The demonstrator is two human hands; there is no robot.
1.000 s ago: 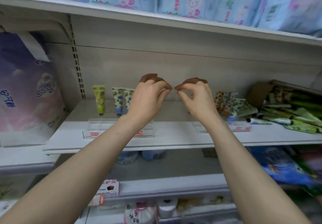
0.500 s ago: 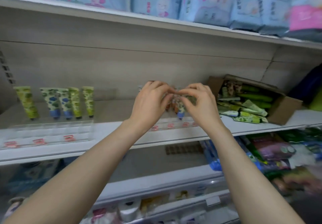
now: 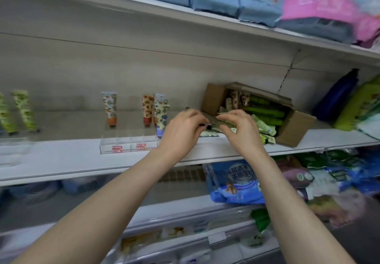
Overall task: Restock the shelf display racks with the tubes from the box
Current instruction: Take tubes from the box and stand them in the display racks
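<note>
Tubes, slim, green and floral-printed, crowd the brown cardboard box, which lies open on the white shelf. At its mouth, the left hand and right hand pinch one olive-green tube between them. Patterned upright tubes stand in the clear acrylic rack. The rack's red price labels are too blurred to read.

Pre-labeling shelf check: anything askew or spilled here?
Yes: the cardboard box lies tipped on its side, tubes spilling from its open mouth onto the shelf. The back panel behind it shows a jagged dark seam.
</note>
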